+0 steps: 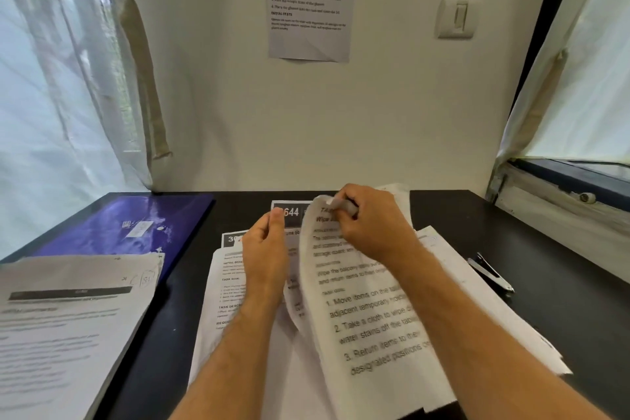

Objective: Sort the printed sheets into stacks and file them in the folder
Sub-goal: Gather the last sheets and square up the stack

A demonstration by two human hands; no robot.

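Black tabletop [511, 235]: a dark desk is seen against a pale wall, with curtained windows at both sides.
Lifted sheet [368, 310]: a printed page with numbered steps is held raised and curled over the middle of the desk, its top edge bent over.
Right hand [371, 225]: the fingers are curled round the top edge of the lifted sheet, which is pinched there.
Left hand [266, 249]: the fingers are loosely curled just beside the lifted sheet's left edge; whether paper is gripped cannot be told.
Loose sheets [225, 286]: several printed pages are spread flat under both hands, overlapping one another.
Sorted stack [68, 324]: a separate pile of printed pages is laid at the near left, partly over the folder's corner.
Folder [122, 225]: a blue plastic folder is laid flat at the far left of the desk.
Stapler [491, 274]: a small metal tool, seemingly a stapler, is lying on the desk to the right of the sheets.
Wall notice [310, 3]: a printed page is fixed to the wall above.
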